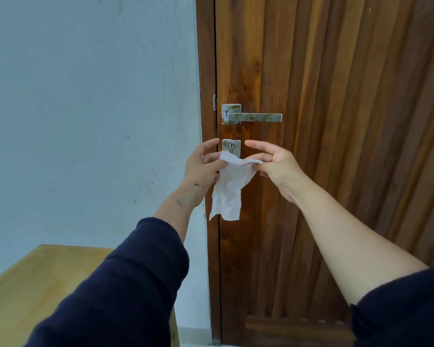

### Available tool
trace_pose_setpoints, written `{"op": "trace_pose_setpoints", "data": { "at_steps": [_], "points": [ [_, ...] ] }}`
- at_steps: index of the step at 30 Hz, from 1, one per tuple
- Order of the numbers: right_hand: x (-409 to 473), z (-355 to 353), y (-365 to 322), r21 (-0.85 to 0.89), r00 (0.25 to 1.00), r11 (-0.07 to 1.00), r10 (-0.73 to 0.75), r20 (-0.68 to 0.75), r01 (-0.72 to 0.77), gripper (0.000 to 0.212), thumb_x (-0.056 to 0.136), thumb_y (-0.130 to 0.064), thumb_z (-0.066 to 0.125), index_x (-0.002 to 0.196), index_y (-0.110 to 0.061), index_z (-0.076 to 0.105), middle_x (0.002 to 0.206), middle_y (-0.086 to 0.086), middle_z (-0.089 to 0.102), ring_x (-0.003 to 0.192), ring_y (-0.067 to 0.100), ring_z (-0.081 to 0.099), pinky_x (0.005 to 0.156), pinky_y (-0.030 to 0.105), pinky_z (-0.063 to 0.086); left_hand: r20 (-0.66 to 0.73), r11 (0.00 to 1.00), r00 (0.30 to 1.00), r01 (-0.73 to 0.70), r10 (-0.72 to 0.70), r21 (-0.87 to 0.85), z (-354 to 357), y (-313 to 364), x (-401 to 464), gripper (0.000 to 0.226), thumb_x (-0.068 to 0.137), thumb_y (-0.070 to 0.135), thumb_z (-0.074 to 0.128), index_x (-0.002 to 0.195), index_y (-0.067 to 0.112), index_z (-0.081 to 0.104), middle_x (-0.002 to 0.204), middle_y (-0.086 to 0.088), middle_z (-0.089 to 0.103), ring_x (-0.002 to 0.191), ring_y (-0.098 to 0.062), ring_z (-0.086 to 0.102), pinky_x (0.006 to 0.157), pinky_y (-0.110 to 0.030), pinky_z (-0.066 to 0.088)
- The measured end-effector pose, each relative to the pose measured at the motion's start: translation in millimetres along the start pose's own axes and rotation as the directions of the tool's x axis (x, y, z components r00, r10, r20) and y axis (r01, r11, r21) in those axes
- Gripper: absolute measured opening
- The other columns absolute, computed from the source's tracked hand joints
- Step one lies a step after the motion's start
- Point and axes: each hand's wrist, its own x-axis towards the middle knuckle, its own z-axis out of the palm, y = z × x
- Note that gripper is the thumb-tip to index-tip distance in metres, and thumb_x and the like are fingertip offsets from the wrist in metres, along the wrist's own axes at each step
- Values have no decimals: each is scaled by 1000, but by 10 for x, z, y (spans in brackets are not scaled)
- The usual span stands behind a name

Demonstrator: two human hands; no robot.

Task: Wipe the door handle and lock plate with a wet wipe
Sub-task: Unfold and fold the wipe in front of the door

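Observation:
A white wet wipe (229,189) hangs in front of the door, pinched at its top edge by both hands. My left hand (202,169) grips its left corner and my right hand (277,164) grips its right corner, with the other fingers spread. Just behind the wipe's top edge is the square metal lock plate (231,146) with a keyhole; the wipe covers its lower part. Above it the metal lever door handle (256,117) points right from a square rose and shows brown stains. Neither hand touches the handle.
The brown wooden door (336,146) fills the right side, its frame (207,71) beside a pale blue wall (85,108). A light wooden table (35,284) stands at the lower left, close to my left arm.

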Motion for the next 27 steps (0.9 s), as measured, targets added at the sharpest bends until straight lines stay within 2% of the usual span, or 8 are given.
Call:
{"op": "trace_pose_setpoints", "data": {
  "at_steps": [3,6,9,11,15,19,23,27],
  "points": [
    [-8,2,14,-27,998,999,-48,-35,47,38,88,2,60,110,-29,64,95,-6,72,110,10,58,110,38,35,4,999,1000,18,-18,39,3,-9,-18,23,87,11,68,104,26,67,107,-4,67,104,-23,59,90,-36,52],
    [-11,-8,25,-6,996,997,-80,-51,79,34,88,0,61,109,-26,66,95,-8,72,104,4,60,104,30,37,14,999,999,33,-33,9,4,2,-38,12,89,14,65,88,25,69,103,-4,67,98,-23,57,82,-31,50],
    [-6,-2,44,-10,991,995,-100,-85,99,23,89,-2,62,95,-22,71,99,-9,70,101,5,59,86,19,46,29,999,999,36,-36,-6,0,22,-37,10,92,21,62,88,26,68,94,-1,65,88,-21,55,75,-27,47],
    [6,2,72,-18,991,997,-80,-109,78,22,91,-4,60,83,-22,72,102,-8,69,103,10,59,78,19,48,7,1000,1000,7,-7,9,10,30,-29,11,95,21,57,90,24,66,91,2,64,84,-16,56,70,-20,47],
    [21,-5,113,47,992,999,-16,-121,22,25,93,-5,57,78,-20,70,111,-1,67,105,17,60,86,28,54,-37,999,999,-16,18,47,25,22,-26,12,97,16,52,98,21,63,97,1,62,90,-16,58,71,-20,50],
    [13,-5,121,60,994,998,15,-105,-9,28,95,-5,52,78,-19,69,110,3,63,106,19,59,89,32,55,-32,999,999,4,-3,46,16,23,-45,15,98,13,49,102,20,61,103,-5,62,86,-19,59,71,-24,53],
    [8,-16,152,-10,998,1000,-2,-61,2,34,97,-6,50,76,-24,70,112,-1,64,104,16,59,86,28,54,-35,999,999,15,-13,43,34,23,-48,16,99,12,47,100,21,61,102,-6,61,84,-18,57,73,-28,54],
    [24,-21,183,-60,998,998,-23,-55,20,37,96,-4,50,77,-27,72,114,-2,63,106,14,56,84,24,53,-24,992,992,121,-122,-20,61,34,-37,14,100,23,47,101,26,61,107,-3,62,102,-24,61,77,-31,54]
  ]
}}
